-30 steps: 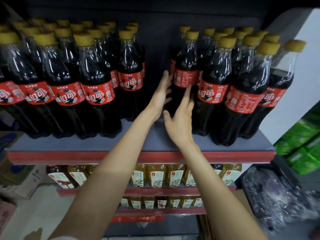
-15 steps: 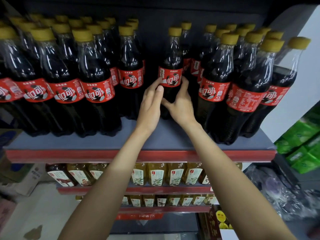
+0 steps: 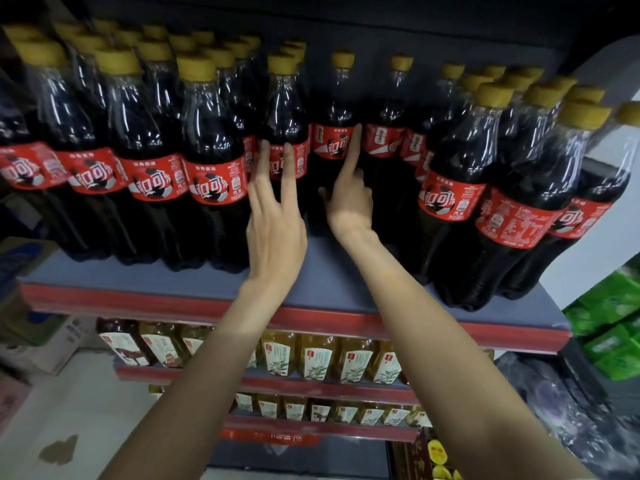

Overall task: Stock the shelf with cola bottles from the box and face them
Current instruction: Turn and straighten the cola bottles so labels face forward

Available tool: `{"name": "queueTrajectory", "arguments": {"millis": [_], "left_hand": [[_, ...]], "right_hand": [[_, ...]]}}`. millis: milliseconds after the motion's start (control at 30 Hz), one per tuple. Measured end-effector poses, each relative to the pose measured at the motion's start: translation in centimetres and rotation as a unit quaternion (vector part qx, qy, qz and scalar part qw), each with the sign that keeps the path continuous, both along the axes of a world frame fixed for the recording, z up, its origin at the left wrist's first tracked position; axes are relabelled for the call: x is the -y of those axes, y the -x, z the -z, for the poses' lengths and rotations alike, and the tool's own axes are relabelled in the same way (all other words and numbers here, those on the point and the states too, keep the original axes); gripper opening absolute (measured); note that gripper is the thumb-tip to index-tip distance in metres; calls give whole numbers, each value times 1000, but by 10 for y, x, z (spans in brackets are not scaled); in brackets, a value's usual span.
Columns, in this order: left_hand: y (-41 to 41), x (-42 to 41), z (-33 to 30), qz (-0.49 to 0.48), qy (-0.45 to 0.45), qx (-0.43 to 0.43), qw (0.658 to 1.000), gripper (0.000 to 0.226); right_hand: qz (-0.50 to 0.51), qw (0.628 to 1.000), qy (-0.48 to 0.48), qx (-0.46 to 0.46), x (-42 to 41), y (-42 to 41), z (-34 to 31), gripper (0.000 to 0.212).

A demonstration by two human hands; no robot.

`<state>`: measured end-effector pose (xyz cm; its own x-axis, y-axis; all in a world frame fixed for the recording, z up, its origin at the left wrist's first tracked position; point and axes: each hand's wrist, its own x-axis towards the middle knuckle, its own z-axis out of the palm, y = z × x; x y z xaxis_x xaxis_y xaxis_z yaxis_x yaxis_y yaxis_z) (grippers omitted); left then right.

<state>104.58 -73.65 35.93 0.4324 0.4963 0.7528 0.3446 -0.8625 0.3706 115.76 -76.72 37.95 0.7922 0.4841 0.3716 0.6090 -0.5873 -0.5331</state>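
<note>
Cola bottles with yellow caps and red labels stand in rows on the grey shelf (image 3: 138,277). A left group (image 3: 214,161) and a right group (image 3: 453,188) flank a gap in the front row. In the gap, set back, stands one cola bottle (image 3: 334,109) with its label facing front. My right hand (image 3: 349,202) holds it low down, thumb on its left side and index finger stretched up along the right edge of its label. My left hand (image 3: 275,220) is open, with straight fingers resting on the neighbouring bottle (image 3: 284,109). A further bottle (image 3: 389,109) stands right of the held one.
Lower shelves carry yellow tea bottles (image 3: 313,358). Cardboard boxes (image 3: 38,327) sit on the floor at the left. Green packs (image 3: 609,327) and plastic-wrapped goods (image 3: 561,410) lie at the right. The shelf's red front edge (image 3: 138,301) runs below my wrists.
The bottle that both hands held has moved back into the gap. My left hand has let go and shifted onto the bottle to its left. The view has moved closer.
</note>
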Motion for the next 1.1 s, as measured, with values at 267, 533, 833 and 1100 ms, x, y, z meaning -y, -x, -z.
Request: {"name": "queueTrajectory", "arguments": {"millis": [267,533,833,1100], "left_hand": [[-4,-11,9,3,-22,-43,999,85],[3,-1,3,46,-12,-10,999,75],[-65,17,-31,262,205,157,930,46],[-144,-13,-42,239,286,43,927,83]], "right_hand": [[54,996,2,70,-39,-22,8,77],[-16,1000,-11,14,-27,-20,-2,75],[-19,978,-199,-54,40,-9,25,66],[-21,976,-170,-136,36,-34,40,83]]}}
